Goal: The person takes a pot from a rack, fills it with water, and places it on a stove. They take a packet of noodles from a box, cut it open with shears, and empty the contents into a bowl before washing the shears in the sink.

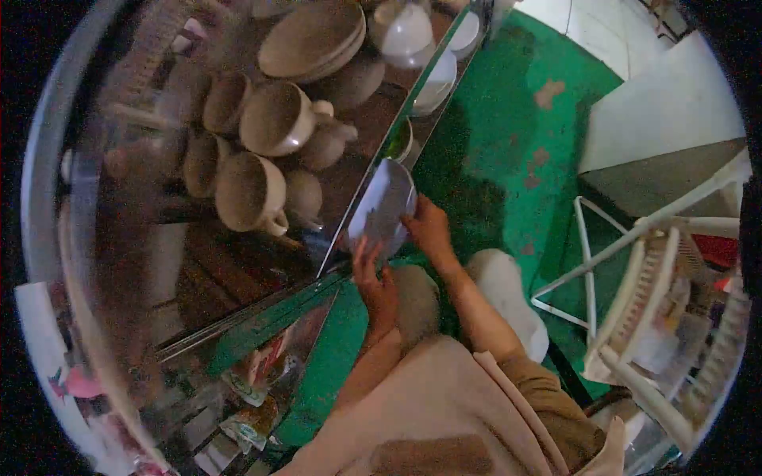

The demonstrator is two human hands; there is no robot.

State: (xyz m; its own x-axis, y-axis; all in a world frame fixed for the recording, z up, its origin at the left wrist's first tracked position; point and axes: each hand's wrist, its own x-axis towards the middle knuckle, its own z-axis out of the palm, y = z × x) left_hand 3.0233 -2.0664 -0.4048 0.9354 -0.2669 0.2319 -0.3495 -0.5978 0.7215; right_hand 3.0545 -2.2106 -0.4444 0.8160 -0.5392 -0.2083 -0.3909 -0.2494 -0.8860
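Observation:
A pale round plate (pixel 384 198) stands tilted at the edge of the glass shelf, near the middle of the view. My right hand (pixel 429 229) grips its right rim, thumb on the face and fingers behind. Against its lower left part rests my left hand (pixel 375 278), with fingers spread. More pale bowls (pixel 435 86) line the shelf edge above the plate. To the left, behind glass, are cups (pixel 275 119), another cup (pixel 250 192) and stacked plates (pixel 312 40).
Packets (pixel 255 420) lie at the lower left. On the right are a white metal rack (pixel 589 262) with a basket (pixel 631 293) and a large white box (pixel 663 119). The floor (pixel 516 159) is green and worn. My knees are below my hands.

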